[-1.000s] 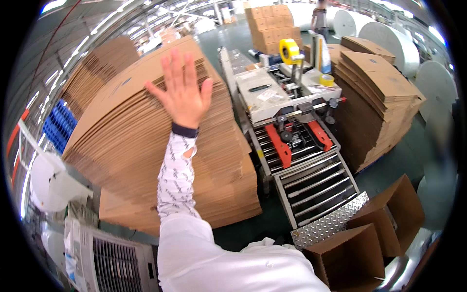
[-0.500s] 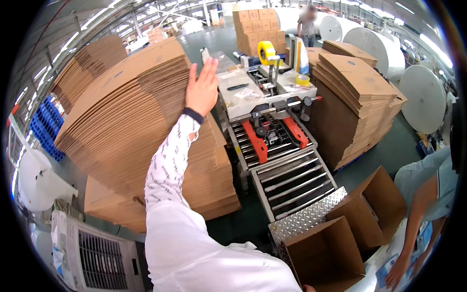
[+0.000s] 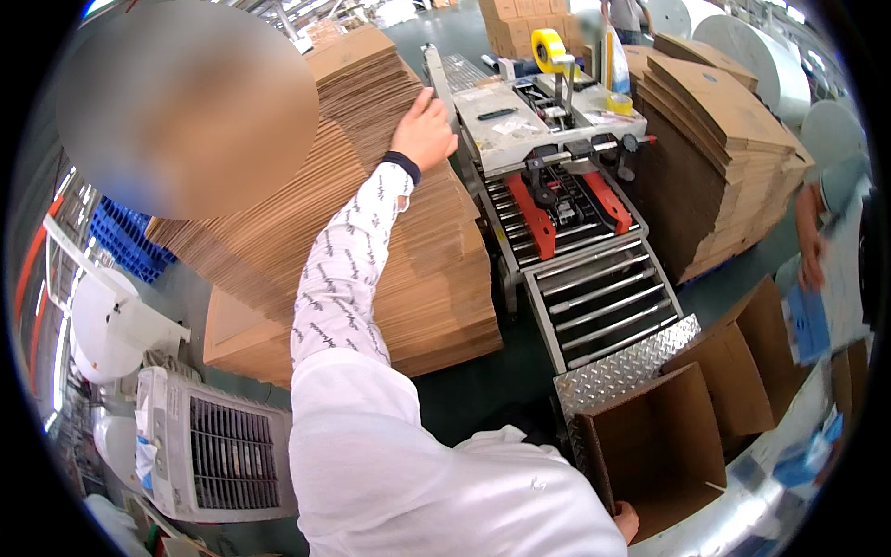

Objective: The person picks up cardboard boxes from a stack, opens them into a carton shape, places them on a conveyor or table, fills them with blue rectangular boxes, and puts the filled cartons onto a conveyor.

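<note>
Open carton [image 3: 664,432] stands beside tread plate [image 3: 631,364], right hand [image 3: 626,523] at its near rim; how tightly those fingers close, cannot tell; left hand [image 3: 425,135], spread flat a second ago, now has fingers loosely bent, nothing seen in it, by right side of flat-carton stack [image 3: 427,278]; so only right hand meets carton, which lies well apart from left, rightward and nearer wearer.

Wearer's two hands [image 3: 425,132], two tape rolls [image 3: 541,46]
</note>
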Motion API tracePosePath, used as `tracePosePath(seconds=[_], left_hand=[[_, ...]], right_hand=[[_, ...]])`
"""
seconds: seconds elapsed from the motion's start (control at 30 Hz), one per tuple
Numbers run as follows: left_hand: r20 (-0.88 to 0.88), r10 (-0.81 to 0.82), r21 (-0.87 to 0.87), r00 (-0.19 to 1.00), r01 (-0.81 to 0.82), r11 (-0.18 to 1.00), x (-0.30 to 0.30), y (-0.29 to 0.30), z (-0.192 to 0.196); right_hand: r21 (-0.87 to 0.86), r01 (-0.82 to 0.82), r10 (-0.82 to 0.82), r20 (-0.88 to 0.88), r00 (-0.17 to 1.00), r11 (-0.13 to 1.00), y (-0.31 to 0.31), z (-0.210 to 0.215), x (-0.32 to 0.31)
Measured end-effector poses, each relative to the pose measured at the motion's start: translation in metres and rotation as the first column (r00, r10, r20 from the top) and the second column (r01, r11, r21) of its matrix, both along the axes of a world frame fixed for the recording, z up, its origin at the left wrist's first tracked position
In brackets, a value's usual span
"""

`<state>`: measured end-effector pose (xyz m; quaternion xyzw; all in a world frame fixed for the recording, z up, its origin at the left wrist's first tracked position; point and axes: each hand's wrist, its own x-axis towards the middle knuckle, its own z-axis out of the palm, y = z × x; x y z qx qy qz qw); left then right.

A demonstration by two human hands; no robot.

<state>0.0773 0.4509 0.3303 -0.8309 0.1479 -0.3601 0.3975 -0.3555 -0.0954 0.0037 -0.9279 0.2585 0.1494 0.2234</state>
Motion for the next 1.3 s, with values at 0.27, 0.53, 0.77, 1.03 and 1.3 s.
tracePosePath(seconds=[0.27, 0.53, 0.77, 1.03, 1.3], left_hand=[[-0.307, -0.114, 0.075, 0.945, 0.143, 0.987, -0.003, -0.003, -0.032], [-0.486, 0.149, 0.203, 0.861, -0.055, 0.978, 0.025, -0.049, -0.097], [-0.776, -0.014, 0.013, 0.630, 0.037, 0.999, 0.003, -0.189, -0.127], [-0.502, -0.607, -0.716, -0.616, 0.690, -0.107, -0.281, -0.625, -0.159], [-0.682, -0.468, -0.729, -0.562, 0.578, 0.368, -0.446, -0.820, -0.216]], right_hand=[[-0.001, -0.061, 0.061, 0.144, 0.988, 0.998, -0.015, -0.039, -0.015], [-0.009, -0.042, 0.043, 0.160, 0.986, 0.999, 0.002, -0.020, -0.021], [0.042, -0.099, 0.090, 0.175, 0.980, 0.994, -0.002, 0.049, -0.006], [-0.148, 0.621, -0.236, 0.838, 0.492, 0.770, -0.201, 0.038, -0.164], [-0.662, 0.487, -0.510, 0.179, 0.841, 0.570, -0.400, 0.053, -0.269]])
